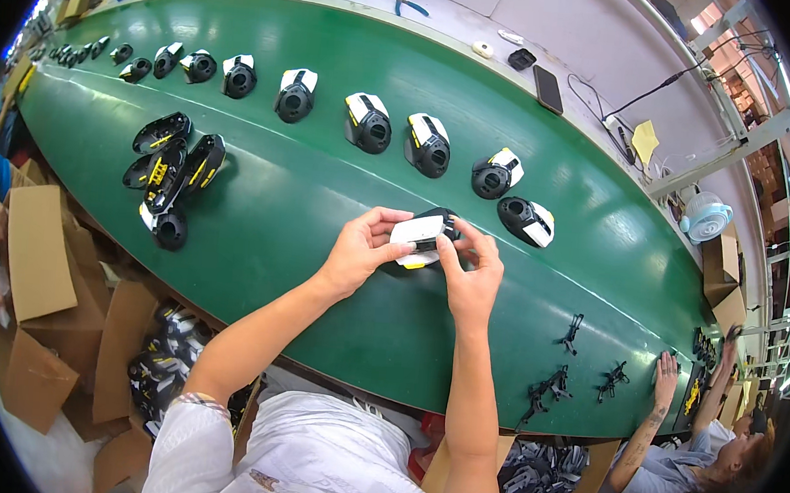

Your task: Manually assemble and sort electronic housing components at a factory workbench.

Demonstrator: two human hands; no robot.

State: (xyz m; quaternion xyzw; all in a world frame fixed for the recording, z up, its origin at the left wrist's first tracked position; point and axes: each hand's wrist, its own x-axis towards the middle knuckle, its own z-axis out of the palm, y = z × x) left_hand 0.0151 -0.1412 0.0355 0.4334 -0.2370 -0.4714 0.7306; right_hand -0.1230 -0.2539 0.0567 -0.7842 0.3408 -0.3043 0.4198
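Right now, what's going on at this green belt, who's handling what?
A person holds a black-and-white plastic housing over the green belt, left hand and right hand gripping it from either side. A row of similar housings lies along the far side of the belt, and a small pile of black shell parts sits to the left. At the lower right, a co-worker's hand rests on the belt near small black clips.

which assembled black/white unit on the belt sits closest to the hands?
The black-and-white unit just right of the right hand, white end pointing right. The others run in a row up the belt to the left, farther off.
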